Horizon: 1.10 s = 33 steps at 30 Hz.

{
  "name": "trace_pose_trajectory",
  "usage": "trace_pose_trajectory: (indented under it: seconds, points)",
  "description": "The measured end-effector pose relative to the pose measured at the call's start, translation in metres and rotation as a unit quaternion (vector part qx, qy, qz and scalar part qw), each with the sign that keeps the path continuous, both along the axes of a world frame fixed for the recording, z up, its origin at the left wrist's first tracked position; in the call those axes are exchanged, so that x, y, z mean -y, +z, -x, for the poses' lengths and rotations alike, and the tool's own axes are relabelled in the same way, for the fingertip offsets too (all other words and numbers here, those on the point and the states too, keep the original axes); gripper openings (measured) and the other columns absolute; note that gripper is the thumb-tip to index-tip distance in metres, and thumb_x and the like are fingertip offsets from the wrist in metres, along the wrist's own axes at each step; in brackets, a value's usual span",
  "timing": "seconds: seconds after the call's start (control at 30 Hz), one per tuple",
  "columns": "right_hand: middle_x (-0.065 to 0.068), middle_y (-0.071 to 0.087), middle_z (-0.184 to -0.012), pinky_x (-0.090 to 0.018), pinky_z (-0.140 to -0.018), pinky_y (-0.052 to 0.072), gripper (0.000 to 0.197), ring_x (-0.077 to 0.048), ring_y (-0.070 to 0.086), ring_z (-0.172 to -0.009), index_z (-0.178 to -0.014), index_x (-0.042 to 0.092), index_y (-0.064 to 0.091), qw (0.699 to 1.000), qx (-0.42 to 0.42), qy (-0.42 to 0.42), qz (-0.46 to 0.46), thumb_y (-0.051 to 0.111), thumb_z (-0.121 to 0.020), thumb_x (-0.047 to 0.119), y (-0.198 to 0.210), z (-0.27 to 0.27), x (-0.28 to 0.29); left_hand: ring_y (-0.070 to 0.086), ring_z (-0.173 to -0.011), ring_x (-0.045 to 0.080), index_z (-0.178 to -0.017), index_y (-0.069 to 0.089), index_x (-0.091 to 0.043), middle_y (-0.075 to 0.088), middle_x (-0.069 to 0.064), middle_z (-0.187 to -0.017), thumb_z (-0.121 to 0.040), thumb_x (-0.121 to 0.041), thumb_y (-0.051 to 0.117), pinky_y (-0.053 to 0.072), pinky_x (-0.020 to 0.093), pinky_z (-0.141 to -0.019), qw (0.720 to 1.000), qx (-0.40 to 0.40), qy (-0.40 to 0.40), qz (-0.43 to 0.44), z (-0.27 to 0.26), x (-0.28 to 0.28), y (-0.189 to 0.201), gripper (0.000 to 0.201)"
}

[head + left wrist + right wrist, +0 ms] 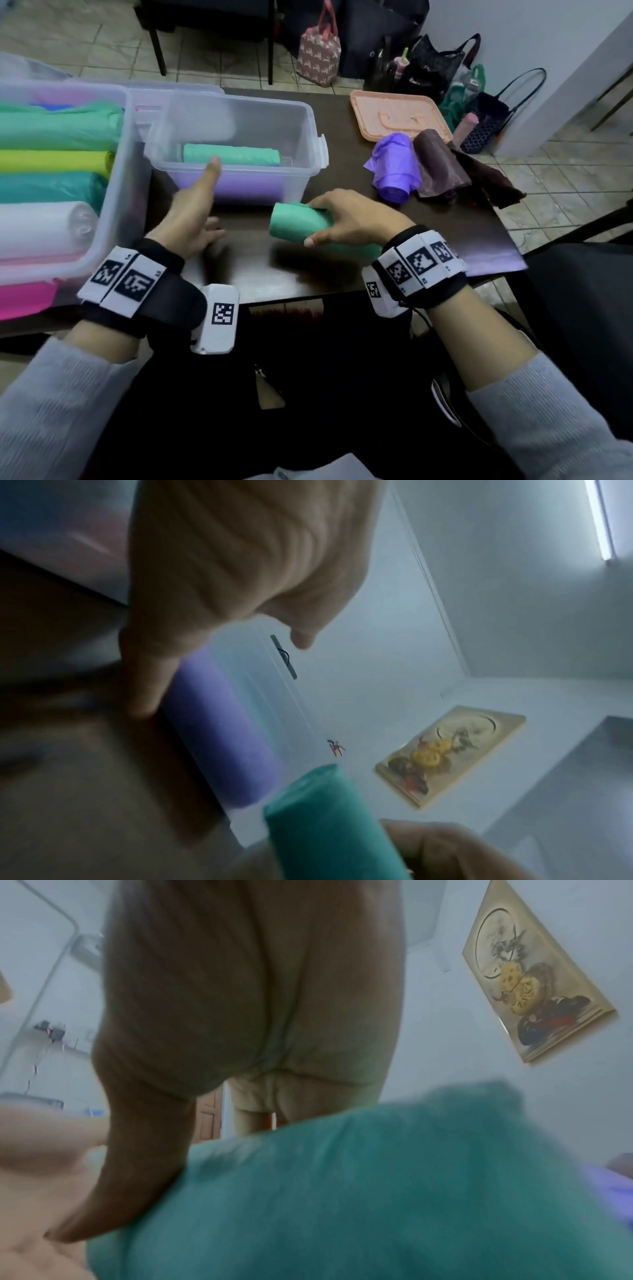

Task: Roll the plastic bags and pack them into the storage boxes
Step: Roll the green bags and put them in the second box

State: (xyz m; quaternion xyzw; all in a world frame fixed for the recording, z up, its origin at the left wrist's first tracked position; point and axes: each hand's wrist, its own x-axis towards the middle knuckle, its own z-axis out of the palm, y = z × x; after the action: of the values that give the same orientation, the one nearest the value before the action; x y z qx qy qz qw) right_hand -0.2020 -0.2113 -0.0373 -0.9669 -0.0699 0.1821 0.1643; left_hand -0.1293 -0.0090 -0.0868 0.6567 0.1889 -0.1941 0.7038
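Dark wood makes up the table, and tiles cover the floor past it. On the table, the right hand holds a green roll, with thumb and fingers curled round it. The roll lies on its side, its long way running from the right wrist toward the left hand, and its round end faces left and a bit away. In the right wrist view the roll fills the bottom, blurry. The left hand is open and holds nothing; its thumb points up at the front wall of the small box, but I cannot tell if it touches. This clear box sits just past both hands. Inside it a second green roll lies flat, long way running left to right, and a purple roll lies the same way in front of it. Left of the left hand is a big box with green, yellow, teal, white and pink rolls lying side by side. Past the right hand lie a loose purple bag, a brown roll touching it, and a peach tray behind them.
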Motion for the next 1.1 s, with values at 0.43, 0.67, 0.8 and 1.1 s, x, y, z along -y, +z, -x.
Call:
trace_pose_trajectory:
  seconds: [0.43,0.67,0.8,1.1]
  points:
    - [0.004,0.06,-0.101,-0.019,-0.074,0.038,0.042,-0.01,0.056,-0.091,-0.12,0.013,0.059,0.991,0.119,0.026,-0.051,0.066,-0.085,0.034,0.077,-0.074,-0.041,0.045,-0.076,0.013,-0.095,0.05,-0.026,0.048,-0.004,-0.088,-0.094,-0.028,0.041,0.05,0.037,-0.091,0.975,0.155,0.155,0.041,-0.014,-0.019,-0.008,0.01]
    - [-0.005,0.054,-0.122,-0.025,-0.084,0.035,0.051,-0.019,0.051,-0.107,-0.131,0.013,0.046,0.996,0.067,0.052,0.025,0.06,-0.089,0.038,0.053,-0.106,-0.078,0.05,-0.083,0.005,-0.131,0.043,-0.007,0.05,0.003,-0.095,-0.099,-0.009,0.034,0.044,0.015,-0.078,0.962,0.156,0.165,0.151,0.003,-0.02,-0.018,0.034]
    - [-0.006,0.051,-0.132,-0.026,-0.091,0.036,0.056,-0.021,0.049,-0.116,-0.13,0.012,0.042,0.998,0.011,0.055,0.031,0.061,-0.087,0.042,0.037,-0.112,-0.095,0.055,-0.106,0.011,-0.129,0.046,-0.014,0.056,0.002,-0.115,-0.1,-0.006,0.033,0.046,0.02,-0.085,0.955,0.177,0.161,0.178,0.005,-0.02,-0.019,0.033]
    - [-0.009,0.049,-0.135,-0.029,-0.098,0.036,0.055,-0.024,0.048,-0.121,-0.134,0.007,0.045,0.994,-0.01,0.071,0.08,0.06,-0.09,0.037,0.025,-0.121,-0.11,0.058,-0.095,0.01,-0.1,0.056,-0.022,0.059,0.001,-0.101,-0.098,-0.009,0.037,0.047,0.028,-0.091,0.962,0.172,0.154,0.144,-0.002,-0.023,-0.014,0.023]
